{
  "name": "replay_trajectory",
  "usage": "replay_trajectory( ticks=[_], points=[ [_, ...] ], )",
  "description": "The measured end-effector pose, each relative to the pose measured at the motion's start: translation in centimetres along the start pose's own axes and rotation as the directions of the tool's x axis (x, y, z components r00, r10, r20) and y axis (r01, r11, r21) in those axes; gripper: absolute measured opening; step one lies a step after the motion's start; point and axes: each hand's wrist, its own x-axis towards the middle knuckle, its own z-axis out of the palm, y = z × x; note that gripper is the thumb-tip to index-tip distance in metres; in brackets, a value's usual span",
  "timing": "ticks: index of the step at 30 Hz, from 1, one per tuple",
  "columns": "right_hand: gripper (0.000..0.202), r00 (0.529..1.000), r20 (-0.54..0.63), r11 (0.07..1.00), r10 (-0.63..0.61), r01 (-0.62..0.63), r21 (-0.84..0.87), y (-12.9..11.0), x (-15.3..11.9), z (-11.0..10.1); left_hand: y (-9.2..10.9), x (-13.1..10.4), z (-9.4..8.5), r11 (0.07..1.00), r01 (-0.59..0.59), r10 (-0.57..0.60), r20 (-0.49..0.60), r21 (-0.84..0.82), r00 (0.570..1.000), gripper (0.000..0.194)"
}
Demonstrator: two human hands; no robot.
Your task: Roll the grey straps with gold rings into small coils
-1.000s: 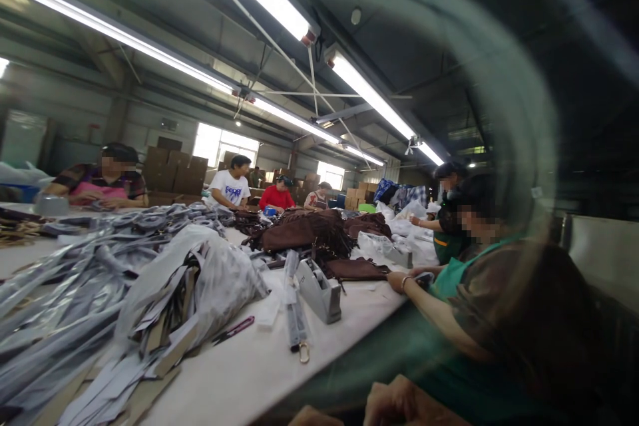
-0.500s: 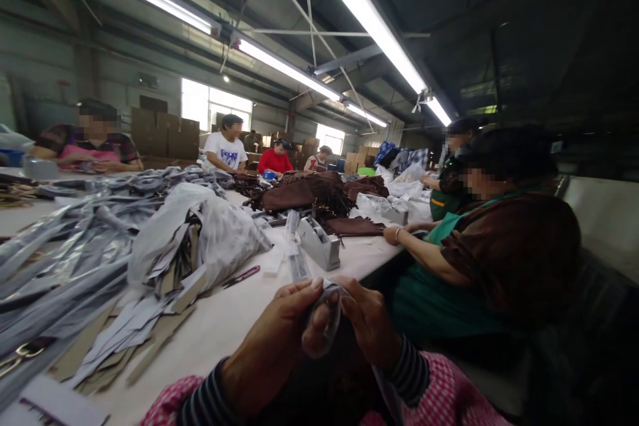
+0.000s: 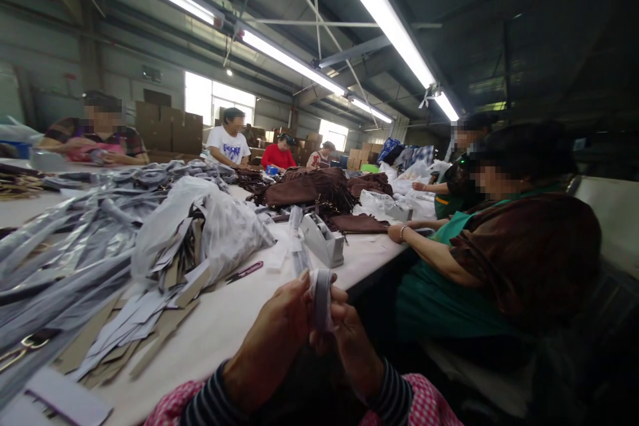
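A small grey strip or roll in clear plastic (image 3: 322, 299) is held upright between my two hands, just past the table's near edge. My left hand (image 3: 279, 326) is closed on its left side, fingertips at its top. On the other side my right hand (image 3: 352, 339) grips it with bent fingers. Just beyond stand a grey tape dispenser (image 3: 322, 239) and a clear-wrapped strip (image 3: 298, 239). Purple-handled snips (image 3: 245, 271) lie left of these on the white table (image 3: 200, 353).
A white plastic bag (image 3: 229, 233) with grey and tan strips spilling out is at left, beside piled plastic-wrapped straps (image 3: 64, 246). Brown fringed pieces (image 3: 304, 188) lie farther back. A person in a green apron (image 3: 449, 279) sits close at right; others sit around the table.
The wrapped piece has turned so its grey face shows upright. My right hand has shifted lower and left, its fingers now behind and beside the piece. The view has shifted slightly.
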Motion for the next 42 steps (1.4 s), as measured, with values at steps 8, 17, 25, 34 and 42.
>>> replay_trajectory(
  ticks=[8,17,25,34,42],
  points=[
    [0.061,0.968,0.11,0.904,0.226,-0.25,0.347,0.3,-1.5,1.0,0.1,0.1,-0.8,0.992,-0.036,0.044,-0.063,0.12,0.997,0.047],
    [0.054,0.978,0.052,0.979,0.204,-0.204,0.001,-0.8,-0.2,-1.8,0.7,0.2,-1.8,0.981,-0.146,0.14,0.058,0.126,0.988,0.04],
    [0.032,0.965,-0.074,0.744,-0.253,0.146,-0.652,-6.9,-0.4,-6.6,3.3,0.4,-4.0,0.963,-0.104,0.156,-0.198,0.251,0.968,0.034],
    [0.02,0.955,0.257,0.506,-0.146,0.296,-0.81,-6.9,-4.5,-4.9,4.8,1.0,-3.4,0.985,-0.143,0.16,-0.183,0.099,0.97,0.021],
    [0.063,0.86,0.199,0.62,0.469,-0.16,-0.768,-4.8,-4.6,-7.5,5.8,0.7,-1.6,0.985,-0.138,0.147,-0.08,0.105,0.986,0.022]
  ],
)
